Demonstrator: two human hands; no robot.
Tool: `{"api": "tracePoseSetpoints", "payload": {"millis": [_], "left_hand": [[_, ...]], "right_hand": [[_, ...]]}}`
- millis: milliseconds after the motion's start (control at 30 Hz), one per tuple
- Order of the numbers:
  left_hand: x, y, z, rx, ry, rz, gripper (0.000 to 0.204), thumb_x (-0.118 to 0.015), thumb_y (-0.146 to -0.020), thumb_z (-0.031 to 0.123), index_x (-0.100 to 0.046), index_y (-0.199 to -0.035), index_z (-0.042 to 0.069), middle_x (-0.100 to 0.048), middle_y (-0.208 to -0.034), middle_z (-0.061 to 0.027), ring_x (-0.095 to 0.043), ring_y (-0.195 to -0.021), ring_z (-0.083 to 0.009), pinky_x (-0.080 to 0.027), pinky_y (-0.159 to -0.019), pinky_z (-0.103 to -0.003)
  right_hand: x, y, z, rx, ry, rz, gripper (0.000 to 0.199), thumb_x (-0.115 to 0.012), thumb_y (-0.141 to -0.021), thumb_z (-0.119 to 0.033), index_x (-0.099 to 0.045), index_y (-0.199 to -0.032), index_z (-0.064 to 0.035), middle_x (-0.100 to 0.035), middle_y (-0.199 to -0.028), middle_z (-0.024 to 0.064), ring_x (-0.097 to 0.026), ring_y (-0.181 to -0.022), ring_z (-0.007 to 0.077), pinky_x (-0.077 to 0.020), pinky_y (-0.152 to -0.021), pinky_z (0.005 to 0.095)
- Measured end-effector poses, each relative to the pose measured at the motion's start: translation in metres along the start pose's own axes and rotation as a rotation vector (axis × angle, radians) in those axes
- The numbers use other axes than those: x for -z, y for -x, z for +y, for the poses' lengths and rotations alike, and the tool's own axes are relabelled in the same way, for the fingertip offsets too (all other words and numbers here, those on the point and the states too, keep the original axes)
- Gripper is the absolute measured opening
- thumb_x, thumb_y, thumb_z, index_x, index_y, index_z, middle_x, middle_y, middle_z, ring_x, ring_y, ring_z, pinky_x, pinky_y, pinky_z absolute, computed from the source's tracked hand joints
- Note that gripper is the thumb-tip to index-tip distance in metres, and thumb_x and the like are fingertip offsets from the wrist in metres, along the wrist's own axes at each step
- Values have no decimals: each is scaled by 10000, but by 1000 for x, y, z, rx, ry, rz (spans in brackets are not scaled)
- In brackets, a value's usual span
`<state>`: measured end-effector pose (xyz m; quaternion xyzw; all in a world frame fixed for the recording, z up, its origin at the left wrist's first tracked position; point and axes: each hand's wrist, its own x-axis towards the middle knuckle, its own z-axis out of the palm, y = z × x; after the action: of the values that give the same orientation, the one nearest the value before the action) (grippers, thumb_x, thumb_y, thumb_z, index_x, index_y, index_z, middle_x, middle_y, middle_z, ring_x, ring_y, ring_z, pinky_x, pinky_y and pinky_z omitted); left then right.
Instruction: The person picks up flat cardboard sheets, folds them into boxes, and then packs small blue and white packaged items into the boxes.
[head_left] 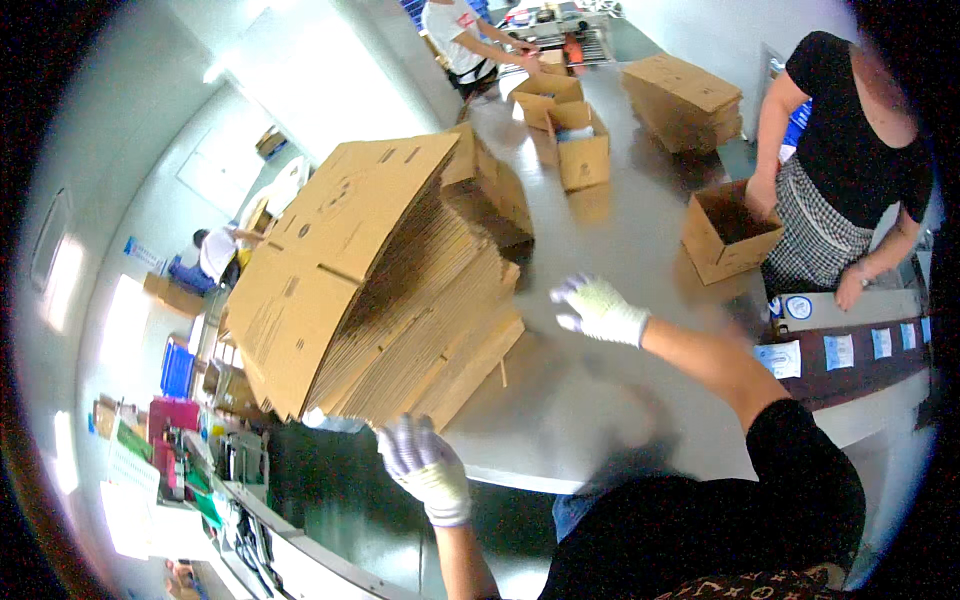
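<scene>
Tall stack of flattened cardboard cartons (385, 290) fills the centre-left of the frame, standing on the grey table (610, 400) and fanning open toward the upper right, top sheet tilted. Its long axis runs from the lower left of the frame up toward the upper middle. Left hand (425, 465), in a white knit glove, sits at lower centre, just below the stack's near lower corner; fingers loosely curled, holding nothing, and whether it touches the lowest sheets cannot be told. Right hand (598, 308), also gloved, is at frame centre-right, out over the bare table, to the right of the stack's fanned edge and apart from it; fingers spread and a little blurred, empty. The left hand is the nearer of the two: the stack lies straight up-frame from it, and to the left of the right hand. Further up the table: open small cartons (570, 135), another flat pile (685, 100), and an open box (725, 235) before a co-worker in a black top (850, 130) at the right edge. Another person (460, 40) works at the far end, upper middle.
</scene>
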<state>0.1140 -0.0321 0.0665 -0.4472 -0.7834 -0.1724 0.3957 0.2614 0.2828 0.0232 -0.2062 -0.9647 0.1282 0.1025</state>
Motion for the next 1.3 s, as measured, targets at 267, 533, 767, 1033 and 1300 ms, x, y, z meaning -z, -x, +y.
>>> {"api": "tracePoseSetpoints", "payload": {"millis": [267,533,767,1033,1300], "left_hand": [[45,-119,-51,154,-130,335,456,-605,-767,117,-472,-1199,50,-490,-1242,-127,-396,-1216,-324,-287,-1027,-496],[81,-98,8,-436,8,261,240,-513,-858,79,-475,-1092,45,-581,-1039,-124,-551,-1039,-326,-426,-905,-466],[82,-112,10,-473,158,372,257,-494,-888,79,-450,-1137,35,-575,-1078,-156,-559,-999,-310,-459,-834,-431],[49,-146,-86,-100,265,287,292,-521,-846,56,-521,-1135,14,-552,-1091,-166,-539,-980,-323,-428,-835,-413],[107,-144,-38,-200,158,173,187,-658,-749,124,-573,-867,8,-601,-828,-131,-577,-712,-278,-472,-641,-373]], "right_hand": [[-103,195,5,-165,-271,-398,451,-538,-831,-436,-567,-1125,-96,-560,-1112,195,-527,-1031,368,-412,-896,450],[-68,230,10,-327,-315,-106,432,-554,-828,-407,-579,-1113,-84,-615,-1032,175,-582,-955,347,-460,-831,428],[-16,260,4,-400,-520,140,323,-580,-836,-281,-587,-1071,-58,-630,-1025,160,-605,-950,305,-471,-841,398],[-60,280,20,-476,-415,-42,362,-563,-839,-329,-578,-1068,-49,-614,-1009,173,-590,-917,323,-469,-806,388],[-60,293,5,-437,-487,27,346,-574,-834,-326,-583,-1038,-47,-625,-958,178,-598,-895,327,-469,-799,394]]}}
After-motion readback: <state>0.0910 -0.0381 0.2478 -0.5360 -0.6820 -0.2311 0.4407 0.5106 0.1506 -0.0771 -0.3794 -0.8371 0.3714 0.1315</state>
